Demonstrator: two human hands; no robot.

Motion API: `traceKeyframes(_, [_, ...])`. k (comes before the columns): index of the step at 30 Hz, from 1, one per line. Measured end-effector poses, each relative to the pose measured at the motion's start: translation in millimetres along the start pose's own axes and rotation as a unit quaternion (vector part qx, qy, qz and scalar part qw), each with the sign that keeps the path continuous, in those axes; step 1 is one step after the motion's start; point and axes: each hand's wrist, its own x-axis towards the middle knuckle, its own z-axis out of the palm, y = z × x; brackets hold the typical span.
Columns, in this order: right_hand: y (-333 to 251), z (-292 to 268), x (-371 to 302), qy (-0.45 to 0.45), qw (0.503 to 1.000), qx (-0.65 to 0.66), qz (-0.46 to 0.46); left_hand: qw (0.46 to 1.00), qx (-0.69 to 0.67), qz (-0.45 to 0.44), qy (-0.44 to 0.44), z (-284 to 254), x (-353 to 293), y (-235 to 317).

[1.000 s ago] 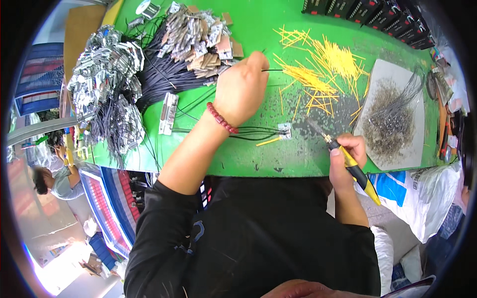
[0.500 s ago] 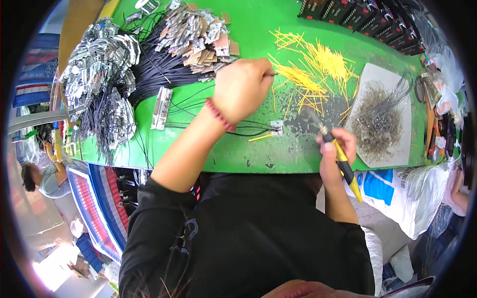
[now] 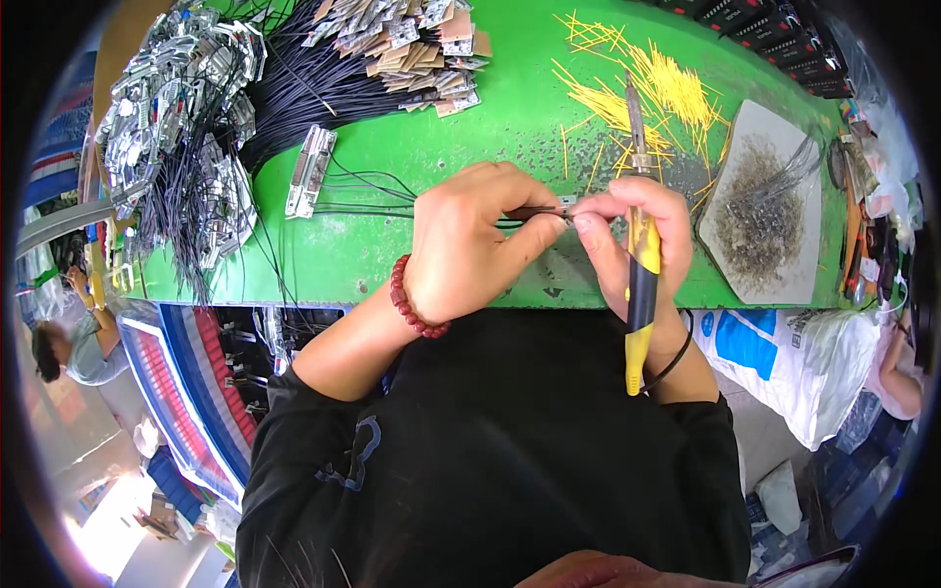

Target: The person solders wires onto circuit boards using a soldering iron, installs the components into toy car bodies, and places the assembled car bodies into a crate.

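Observation:
My left hand (image 3: 480,223), with a red bead bracelet at the wrist, pinches the ends of thin black wires (image 3: 368,209) between thumb and forefinger. The wires run left to a slim silver metal part (image 3: 311,171) lying on the green table. A soldering iron (image 3: 642,284) with a yellow and black handle stands nearly upright in my right hand (image 3: 664,230), its tip pointing away from me. My right thumb and forefinger also meet at the wire ends, against the left fingertips. A small pale piece there is mostly hidden by the fingers.
Thin yellow sticks (image 3: 676,88) lie scattered beyond my hands. A grey slab (image 3: 784,279) with dark residue and fine wires is at right. Piles of silver parts (image 3: 176,108) and wired small boards (image 3: 412,54) fill the far left. Black boxes (image 3: 765,44) line the back right.
My left hand has come back from beside the yellow sticks and now grips the black wires. My right hand has moved in to meet it, and the soldering iron has swung more upright.

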Motion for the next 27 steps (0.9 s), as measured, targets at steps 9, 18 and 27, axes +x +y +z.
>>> traceKeyframes(9, [3.5,-2.0,-2.1,0.016,0.992,0.086,0.094,0.983,-0.146,-0.090,-0.070,-6.4,-0.5,-5.1])
traceKeyframes(18, [1.5,-4.0,-12.4,0.006,0.999,0.035,0.008,0.999,-0.032,0.016,0.005,3.4,-3.2,-9.4])
traceKeyframes(27, [3.2,-9.2,-12.9,-0.002,1.000,-0.008,-0.011,1.000,-0.027,0.008,0.007,5.1,-5.6,-9.3])
